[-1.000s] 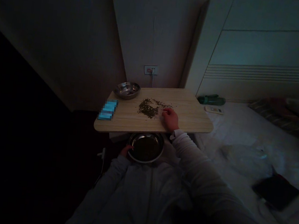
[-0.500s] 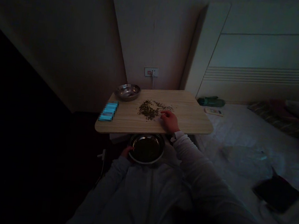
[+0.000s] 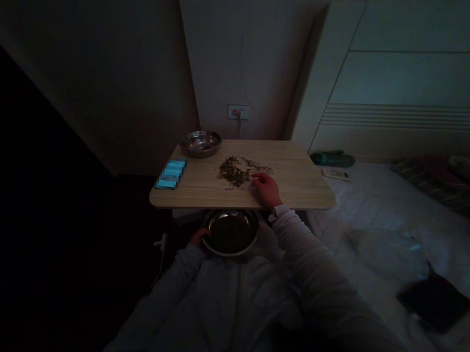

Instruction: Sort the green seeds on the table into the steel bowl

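Small dark grains, perhaps beans or seeds, lie spread in a loose patch on the wooden tabletop. At the right edge of the patch rests my right hand, fingers curled together and pointing at the grains; what the fingertips hold, if anything, is too small to make out. Below the table's near edge is a round metal bowl, its bottom dark. My left hand grips this bowl by its left rim, with the thumb over the edge.
A second metal bowl stands at the table's back left corner. In front of it lies a phone with a lit, blurred screen. To the right, a bed holds a green bottle, a pale remote and a dark flat object.
My right hand stays at the edge of the patch, its fingertips barely shifted. A few grains at the patch's near side lie slightly differently. My left hand keeps the bowl in place.
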Demonstrator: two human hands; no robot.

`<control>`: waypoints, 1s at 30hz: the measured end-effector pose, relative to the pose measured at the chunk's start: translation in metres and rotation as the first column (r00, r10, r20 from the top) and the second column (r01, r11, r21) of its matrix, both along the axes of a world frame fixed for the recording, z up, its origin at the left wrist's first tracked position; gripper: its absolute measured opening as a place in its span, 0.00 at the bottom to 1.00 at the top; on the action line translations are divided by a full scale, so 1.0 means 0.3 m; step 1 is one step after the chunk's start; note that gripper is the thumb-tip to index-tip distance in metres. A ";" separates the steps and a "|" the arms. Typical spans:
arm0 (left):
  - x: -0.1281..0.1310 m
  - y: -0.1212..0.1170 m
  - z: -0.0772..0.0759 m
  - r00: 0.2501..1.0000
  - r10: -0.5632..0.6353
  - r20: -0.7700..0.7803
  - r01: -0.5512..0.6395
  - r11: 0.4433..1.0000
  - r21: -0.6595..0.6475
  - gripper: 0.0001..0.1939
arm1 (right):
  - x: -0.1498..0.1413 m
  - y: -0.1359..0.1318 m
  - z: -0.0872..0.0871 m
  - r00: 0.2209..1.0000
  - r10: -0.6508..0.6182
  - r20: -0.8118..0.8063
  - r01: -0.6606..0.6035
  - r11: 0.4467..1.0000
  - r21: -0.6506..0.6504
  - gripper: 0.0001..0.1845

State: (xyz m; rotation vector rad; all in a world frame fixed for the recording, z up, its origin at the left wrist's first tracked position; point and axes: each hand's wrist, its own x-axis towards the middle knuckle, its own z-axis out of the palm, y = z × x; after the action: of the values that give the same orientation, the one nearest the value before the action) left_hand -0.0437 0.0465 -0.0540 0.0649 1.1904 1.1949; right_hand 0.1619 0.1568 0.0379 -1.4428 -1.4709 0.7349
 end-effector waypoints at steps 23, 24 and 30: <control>-0.007 0.004 -0.024 1.000 0.016 0.020 -0.015 0.999 -0.035 0.09 | -0.001 -0.013 0.012 0.991 0.130 -0.024 -0.131 0.991 -0.025 0.15; -0.009 0.002 -0.026 0.999 0.016 0.028 -0.015 0.999 -0.034 0.10 | 0.000 -0.011 0.011 0.990 0.134 -0.030 -0.135 0.991 -0.020 0.15; -0.013 -0.012 -0.029 0.997 0.013 0.074 -0.012 1.000 -0.014 0.12 | 0.003 -0.003 0.000 0.991 0.130 -0.026 -0.129 0.991 0.030 0.14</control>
State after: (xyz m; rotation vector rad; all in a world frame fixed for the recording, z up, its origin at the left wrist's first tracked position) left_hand -0.0476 0.0430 -0.0627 0.0030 1.1353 1.1909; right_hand 0.1627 0.1559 0.0379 -1.3195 -1.5585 0.8071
